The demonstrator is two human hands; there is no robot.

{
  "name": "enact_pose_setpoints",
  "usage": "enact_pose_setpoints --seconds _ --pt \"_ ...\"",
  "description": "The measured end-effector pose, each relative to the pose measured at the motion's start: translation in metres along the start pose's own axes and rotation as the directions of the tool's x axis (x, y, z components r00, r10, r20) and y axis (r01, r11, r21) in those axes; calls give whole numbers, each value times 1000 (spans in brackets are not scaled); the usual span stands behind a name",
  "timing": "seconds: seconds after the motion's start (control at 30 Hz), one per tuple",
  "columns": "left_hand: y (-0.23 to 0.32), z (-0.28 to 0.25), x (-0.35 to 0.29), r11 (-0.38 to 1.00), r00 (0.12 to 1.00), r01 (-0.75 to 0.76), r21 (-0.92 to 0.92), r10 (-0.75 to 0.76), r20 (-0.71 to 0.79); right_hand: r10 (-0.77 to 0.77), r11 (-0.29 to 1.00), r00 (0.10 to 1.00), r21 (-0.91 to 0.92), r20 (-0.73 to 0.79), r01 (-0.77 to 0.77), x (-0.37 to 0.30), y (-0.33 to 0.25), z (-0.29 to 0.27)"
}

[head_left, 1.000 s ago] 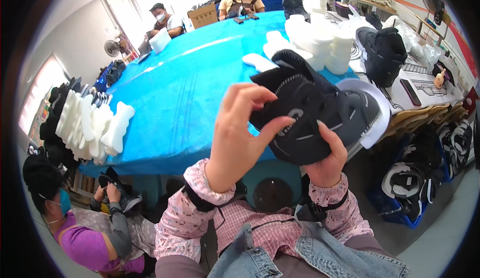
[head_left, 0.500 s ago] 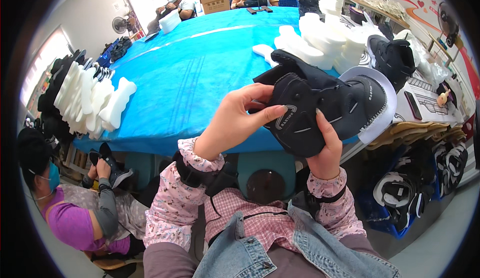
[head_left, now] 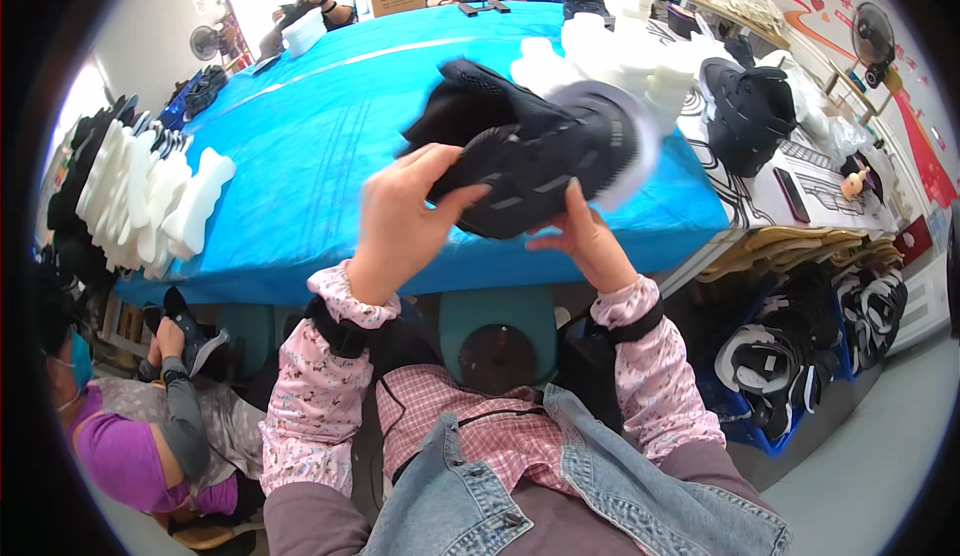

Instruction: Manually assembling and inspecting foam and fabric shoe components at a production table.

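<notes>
A black shoe upper (head_left: 535,181) is held up over the near edge of the blue-covered table, slightly blurred by motion. A white rim (head_left: 640,146) sticks out around its toe, which points right. My left hand (head_left: 400,216) grips the heel end, thumb on the near side and fingers behind or inside the opening. Under the middle of the upper, my right hand (head_left: 592,246) pinches the lower edge, its thumb in front. Another black shoe upper (head_left: 748,116) rests on the patterned white surface to the right.
White foam foot forms (head_left: 150,196) stand in a row at the left, and more white forms (head_left: 610,56) are stacked at the far right. A phone (head_left: 790,194) lies right. Blue crates (head_left: 775,441) hold shoe parts below. A co-worker (head_left: 150,426) sits at left; two others sit across.
Both hands have carried the shoe upper left and a little upward, tilting it. The view has shifted slightly too. The right hand's grip has moved along the lower edge.
</notes>
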State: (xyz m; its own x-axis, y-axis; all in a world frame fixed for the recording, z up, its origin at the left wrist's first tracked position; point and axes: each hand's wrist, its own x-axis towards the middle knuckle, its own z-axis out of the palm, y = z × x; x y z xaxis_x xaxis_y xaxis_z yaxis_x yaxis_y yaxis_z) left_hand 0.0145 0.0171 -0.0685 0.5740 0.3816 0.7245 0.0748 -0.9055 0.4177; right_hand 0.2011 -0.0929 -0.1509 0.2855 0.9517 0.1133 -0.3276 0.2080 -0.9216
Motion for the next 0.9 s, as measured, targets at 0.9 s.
enact_pose_setpoints --seconds 0.9 --pt "-74 16 -45 961 923 -176 213 86 376 -267 -207 618 -671 739 712 47 5 53"
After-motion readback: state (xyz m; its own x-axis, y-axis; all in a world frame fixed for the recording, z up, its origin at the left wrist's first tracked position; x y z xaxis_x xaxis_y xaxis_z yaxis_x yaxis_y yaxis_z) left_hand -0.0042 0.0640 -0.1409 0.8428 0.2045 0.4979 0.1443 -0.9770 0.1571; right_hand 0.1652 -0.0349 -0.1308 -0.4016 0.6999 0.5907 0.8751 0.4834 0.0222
